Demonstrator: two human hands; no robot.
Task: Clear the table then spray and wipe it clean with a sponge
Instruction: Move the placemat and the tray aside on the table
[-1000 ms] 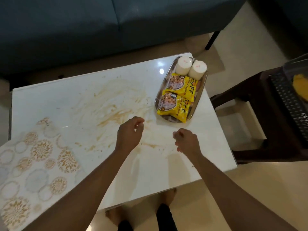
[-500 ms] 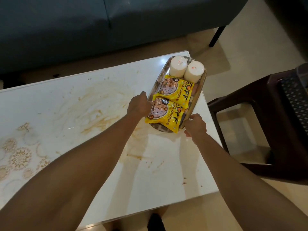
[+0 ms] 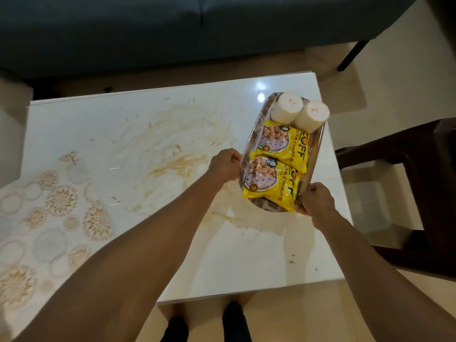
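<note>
A steel oval tray [image 3: 313,154] sits over the right part of the white table [image 3: 138,124]. It carries two yellow snack packets [image 3: 274,178] and two white upturned cups [image 3: 286,109]. My left hand [image 3: 225,165] grips the tray's left rim. My right hand [image 3: 317,198] grips its near right rim. Brown smears [image 3: 172,164] cover the middle of the tabletop. I cannot tell whether the tray is lifted off the table.
A patterned cloth [image 3: 37,218] lies over the table's left end. A dark blue sofa [image 3: 172,28] stands behind the table. A dark brown chair [image 3: 419,193] is close to the table's right edge. My feet [image 3: 204,322] show below the near edge.
Both hands reached from the table's middle to the tray and took hold of its rims. The tray sits a little nearer and appears slightly shifted.
</note>
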